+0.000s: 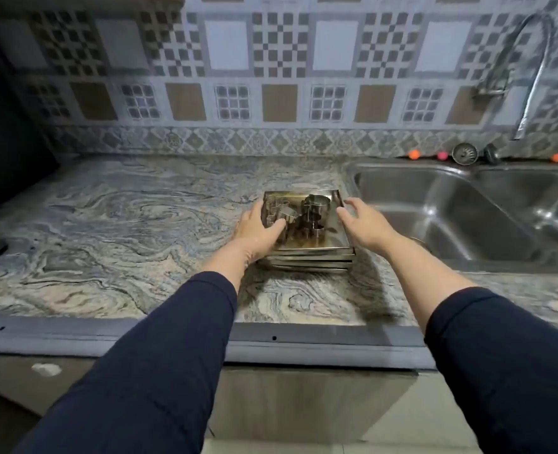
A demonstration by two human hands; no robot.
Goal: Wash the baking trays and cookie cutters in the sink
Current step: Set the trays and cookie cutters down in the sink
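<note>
While the stack of trays (307,253) is sitting at the centre of the frame on the marble counter (114,224), just left of the sink (435,217), both hands are closing in on it — the lift has not begun. The left hand (258,229) is gripping the stack's left edge, thumb lying over the top tray's rim, while the right hand (361,224) is hovering beside the right edge with fingers spread and holding nothing. Cookie cutters (310,214) are lying loose in the top tray, so the carry probably wants a level hold: fingers hooked under the lowest tray on both sides, thumbs pinning the top rim, no tilt — otherwise the cutters could be sliding out. How many trays are stacked is hard to count. To the right, the sink's raised rim is standing between stack and basin, so the load would need lifting over it rather than dragging. The near basin is looking open and roomy; the faucet (526,70) is arching in the upper right, well apart from the likely path.
</note>
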